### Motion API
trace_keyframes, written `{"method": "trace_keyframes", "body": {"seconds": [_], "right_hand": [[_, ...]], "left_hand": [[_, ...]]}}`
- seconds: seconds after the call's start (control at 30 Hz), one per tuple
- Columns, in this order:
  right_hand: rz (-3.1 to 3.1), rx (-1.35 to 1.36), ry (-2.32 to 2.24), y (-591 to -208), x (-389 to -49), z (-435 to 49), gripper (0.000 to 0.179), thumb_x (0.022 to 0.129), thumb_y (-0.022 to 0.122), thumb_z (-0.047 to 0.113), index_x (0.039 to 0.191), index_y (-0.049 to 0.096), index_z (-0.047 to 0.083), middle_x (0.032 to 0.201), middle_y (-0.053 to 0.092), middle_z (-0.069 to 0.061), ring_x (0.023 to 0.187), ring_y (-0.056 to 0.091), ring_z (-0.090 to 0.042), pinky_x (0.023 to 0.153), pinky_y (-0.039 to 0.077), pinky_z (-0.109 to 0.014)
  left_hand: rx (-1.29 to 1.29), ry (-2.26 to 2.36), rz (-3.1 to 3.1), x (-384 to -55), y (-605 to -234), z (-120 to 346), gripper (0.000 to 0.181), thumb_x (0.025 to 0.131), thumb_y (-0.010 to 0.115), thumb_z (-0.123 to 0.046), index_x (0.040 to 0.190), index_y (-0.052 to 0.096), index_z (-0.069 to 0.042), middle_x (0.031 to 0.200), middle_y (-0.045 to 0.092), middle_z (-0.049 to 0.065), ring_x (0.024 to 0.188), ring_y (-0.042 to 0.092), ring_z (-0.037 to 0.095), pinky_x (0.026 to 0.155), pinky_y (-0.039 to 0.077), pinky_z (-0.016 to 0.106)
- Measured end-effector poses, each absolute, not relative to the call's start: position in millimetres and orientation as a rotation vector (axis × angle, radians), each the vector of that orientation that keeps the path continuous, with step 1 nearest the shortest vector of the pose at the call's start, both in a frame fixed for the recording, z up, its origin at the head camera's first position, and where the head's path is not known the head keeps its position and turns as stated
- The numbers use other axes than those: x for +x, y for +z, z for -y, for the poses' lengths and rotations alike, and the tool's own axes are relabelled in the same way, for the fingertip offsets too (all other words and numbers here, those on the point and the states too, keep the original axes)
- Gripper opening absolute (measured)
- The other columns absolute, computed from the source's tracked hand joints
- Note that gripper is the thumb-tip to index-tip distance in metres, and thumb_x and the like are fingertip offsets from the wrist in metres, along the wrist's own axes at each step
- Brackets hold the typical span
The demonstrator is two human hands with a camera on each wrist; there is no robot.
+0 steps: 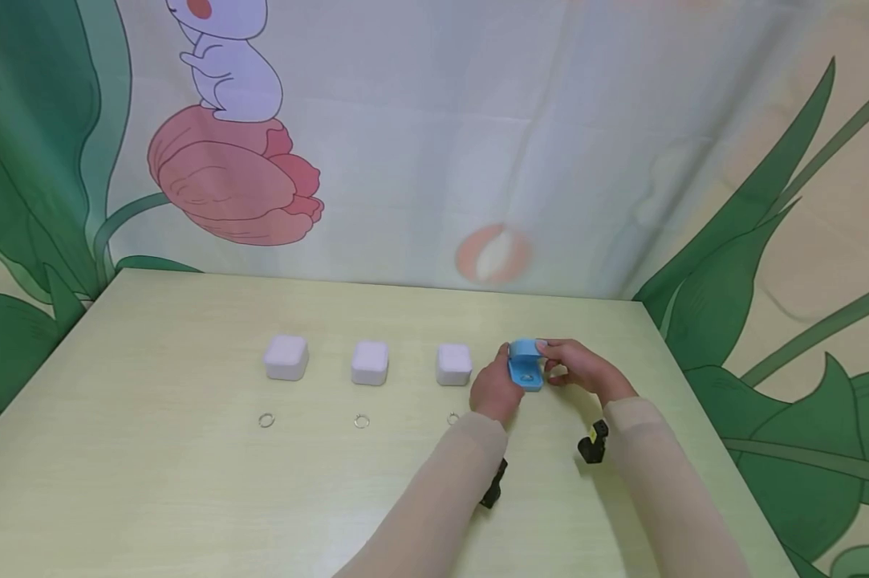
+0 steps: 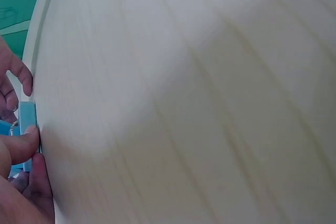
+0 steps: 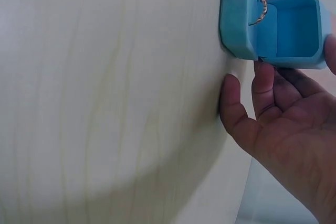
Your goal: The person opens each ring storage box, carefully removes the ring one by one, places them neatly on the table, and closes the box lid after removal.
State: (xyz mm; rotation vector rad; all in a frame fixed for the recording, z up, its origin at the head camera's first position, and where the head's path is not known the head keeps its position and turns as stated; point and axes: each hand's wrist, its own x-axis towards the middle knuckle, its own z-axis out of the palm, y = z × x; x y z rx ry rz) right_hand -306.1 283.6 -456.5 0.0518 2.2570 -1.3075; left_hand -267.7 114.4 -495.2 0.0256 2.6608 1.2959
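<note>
A light blue ring box (image 1: 525, 381) stands on the table with its lid (image 3: 298, 27) raised. A thin gold-coloured ring (image 3: 262, 11) sits upright in the slot of its base. My left hand (image 1: 496, 392) grips the base from the left, thumb and fingers pinching its wall in the left wrist view. From the other side my right hand (image 1: 582, 365) holds the lid by its edge. Its other fingers (image 3: 239, 111) are bent beside the hinge, below the box in the right wrist view.
Three pale lilac boxes, the left box (image 1: 286, 357), the middle box (image 1: 370, 363) and the right box (image 1: 453, 364), stand in a row. In front lie a left ring (image 1: 266, 427), a middle ring (image 1: 362, 427) and a right ring (image 1: 452, 418), partly behind my left sleeve. A printed curtain (image 1: 405, 160) hangs behind the table.
</note>
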Motion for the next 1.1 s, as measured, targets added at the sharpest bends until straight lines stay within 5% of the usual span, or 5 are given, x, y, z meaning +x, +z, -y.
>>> {"method": "trace_keyframes", "body": {"seconds": [0.23, 0.37, 0.63, 0.83, 1.1], "right_hand": [[-2.266, 0.117, -1.375, -460, -307, -281, 0.043, 0.109, 0.038, 0.042, 0.111, 0.060, 0.005, 0.092, 0.052, 0.000, 0.096, 0.049, -0.019, 0.088, 0.051, -0.033], [-2.288, 0.176, -1.396, -465, -305, -278, 0.050, 0.108, 0.039, 0.048, 0.119, 0.061, 0.004, 0.101, 0.055, -0.002, 0.100, 0.049, -0.019, 0.087, 0.049, -0.032], [-2.422, 0.220, -1.374, -468, -291, -269, 0.077, 0.106, 0.039, 0.057, 0.156, 0.037, -0.002, 0.154, 0.047, -0.026, 0.121, 0.056, -0.032, 0.092, 0.049, -0.031], [-2.473, 0.285, -1.413, -469, -284, -264, 0.080, 0.107, 0.038, 0.056, 0.157, 0.031, -0.005, 0.155, 0.047, -0.028, 0.131, 0.057, -0.039, 0.111, 0.049, -0.043], [-2.529, 0.247, -1.455, -468, -275, -266, 0.067, 0.111, 0.036, 0.042, 0.152, 0.037, -0.010, 0.148, 0.051, -0.034, 0.131, 0.058, -0.044, 0.113, 0.050, -0.050]], "left_hand": [[0.062, 1.302, -2.667, -267, -494, -112, 0.071, 0.093, 0.073, -0.018, 0.157, 0.041, -0.014, 0.135, 0.070, 0.015, 0.121, 0.068, 0.035, 0.101, 0.056, 0.047], [0.064, 1.319, -2.650, -267, -494, -111, 0.071, 0.094, 0.072, -0.017, 0.158, 0.040, -0.014, 0.136, 0.069, 0.016, 0.122, 0.067, 0.035, 0.103, 0.055, 0.048], [0.077, 1.314, -2.654, -269, -497, -112, 0.069, 0.096, 0.069, -0.023, 0.158, 0.040, -0.014, 0.137, 0.068, 0.014, 0.124, 0.067, 0.034, 0.104, 0.054, 0.046], [0.075, 1.327, -2.652, -268, -496, -113, 0.068, 0.097, 0.068, -0.024, 0.158, 0.040, -0.014, 0.137, 0.068, 0.014, 0.124, 0.067, 0.034, 0.104, 0.054, 0.047], [0.058, 1.306, -2.669, -266, -494, -113, 0.064, 0.099, 0.066, -0.024, 0.157, 0.041, -0.014, 0.138, 0.068, 0.013, 0.124, 0.067, 0.034, 0.103, 0.056, 0.047]]}}
